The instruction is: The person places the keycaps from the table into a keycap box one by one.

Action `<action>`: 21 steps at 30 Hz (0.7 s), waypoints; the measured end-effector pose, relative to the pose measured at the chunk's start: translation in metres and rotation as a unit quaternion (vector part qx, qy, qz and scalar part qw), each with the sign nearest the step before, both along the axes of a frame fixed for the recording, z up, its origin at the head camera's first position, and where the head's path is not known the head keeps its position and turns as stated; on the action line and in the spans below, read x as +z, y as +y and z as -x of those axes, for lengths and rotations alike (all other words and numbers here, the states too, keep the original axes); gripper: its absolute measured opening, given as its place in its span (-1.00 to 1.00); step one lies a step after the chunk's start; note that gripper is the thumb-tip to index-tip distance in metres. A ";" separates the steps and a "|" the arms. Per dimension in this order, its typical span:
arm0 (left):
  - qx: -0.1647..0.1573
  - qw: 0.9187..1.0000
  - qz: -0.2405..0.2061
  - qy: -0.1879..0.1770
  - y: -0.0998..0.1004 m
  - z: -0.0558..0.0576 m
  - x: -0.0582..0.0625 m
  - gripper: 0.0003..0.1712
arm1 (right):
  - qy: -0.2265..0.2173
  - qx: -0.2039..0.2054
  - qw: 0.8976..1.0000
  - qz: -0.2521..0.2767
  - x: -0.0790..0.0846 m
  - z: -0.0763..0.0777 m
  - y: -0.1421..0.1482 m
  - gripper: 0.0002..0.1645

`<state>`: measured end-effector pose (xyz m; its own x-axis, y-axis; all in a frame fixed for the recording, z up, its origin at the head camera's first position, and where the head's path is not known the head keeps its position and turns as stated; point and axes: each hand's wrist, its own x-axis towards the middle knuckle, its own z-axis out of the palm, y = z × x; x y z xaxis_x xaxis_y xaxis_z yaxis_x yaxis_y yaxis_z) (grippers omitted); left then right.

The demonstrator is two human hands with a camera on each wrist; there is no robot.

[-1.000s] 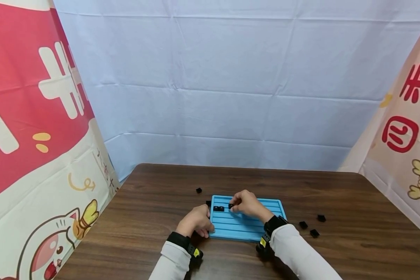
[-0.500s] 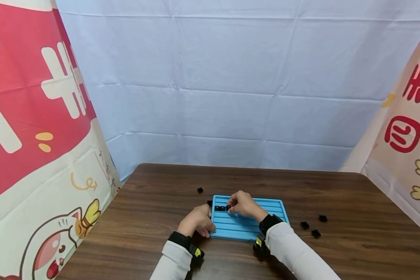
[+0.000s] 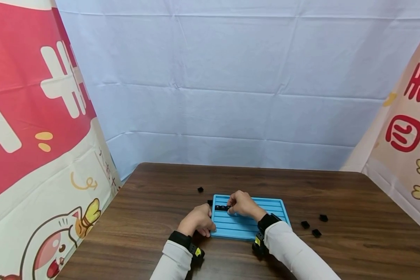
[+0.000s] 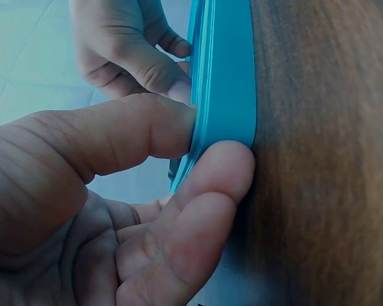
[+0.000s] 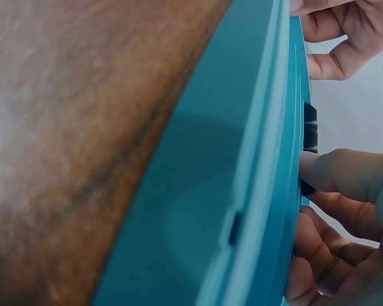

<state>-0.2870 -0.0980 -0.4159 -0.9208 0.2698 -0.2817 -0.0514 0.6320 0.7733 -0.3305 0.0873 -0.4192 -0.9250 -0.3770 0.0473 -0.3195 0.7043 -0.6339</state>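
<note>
A light blue ridged tray [image 3: 232, 228] lies on the table. My left hand [image 3: 197, 221] grips its near left corner, with the thumb [image 4: 169, 124] over the rim and curled fingers against the outer wall. Several small black blocks [image 3: 219, 208] stand side by side in a groove at the tray's left. Above the tray, my right hand [image 3: 244, 205] pinches the black block [image 5: 307, 189] at the right end of this row, mostly covered by thumb and fingers. From the right wrist, part of the row [image 5: 310, 124] shows just beyond the thumb.
One loose black block [image 3: 200, 189] lies behind the tray, and another [image 3: 210, 202] sits at its left edge. Three more, including this black block [image 3: 316, 233], lie to the right near my sleeve. A pale cloth [image 3: 224, 85] hangs behind the brown table [image 3: 154, 194].
My right hand has moved slightly left with the black block, bringing it up to the end of the row. My left hand keeps its grip on the tray corner.
</note>
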 end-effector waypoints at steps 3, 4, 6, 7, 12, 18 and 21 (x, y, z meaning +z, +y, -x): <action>0.000 1.000 0.000 0.001 0.000 0.000 0.000 -0.64 | 0.006 0.005 1.000 -0.007 -0.001 0.001 0.000 -0.85; -0.001 1.000 0.000 0.001 0.000 0.000 0.000 -0.64 | 0.007 0.006 1.000 -0.008 -0.001 0.001 0.001 -0.85; -0.001 1.000 -0.002 0.002 0.000 0.000 0.000 -0.64 | 0.009 0.009 1.000 -0.010 -0.002 0.002 0.001 -0.85; -0.001 1.000 -0.001 0.002 0.000 0.000 0.000 -0.64 | 0.011 0.010 1.000 -0.010 -0.002 0.002 0.001 -0.85; -0.002 1.000 -0.001 0.000 0.000 0.001 0.001 -0.64 | 0.020 0.014 1.000 -0.013 -0.002 0.002 0.001 -0.84; -0.003 1.000 -0.001 0.001 0.001 0.002 0.002 -0.64 | 0.018 0.005 1.000 -0.016 -0.003 0.002 0.001 -0.83; -0.002 1.000 0.001 -0.001 0.001 0.002 0.001 -0.64 | 0.016 0.005 1.000 -0.015 -0.003 0.002 0.001 -0.83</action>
<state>-0.2887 -0.0973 -0.4151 -0.9193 0.2724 -0.2841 -0.0504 0.6344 0.7713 -0.3322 0.0880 -0.4221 -0.9197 -0.3871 0.0654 -0.3458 0.7200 -0.6017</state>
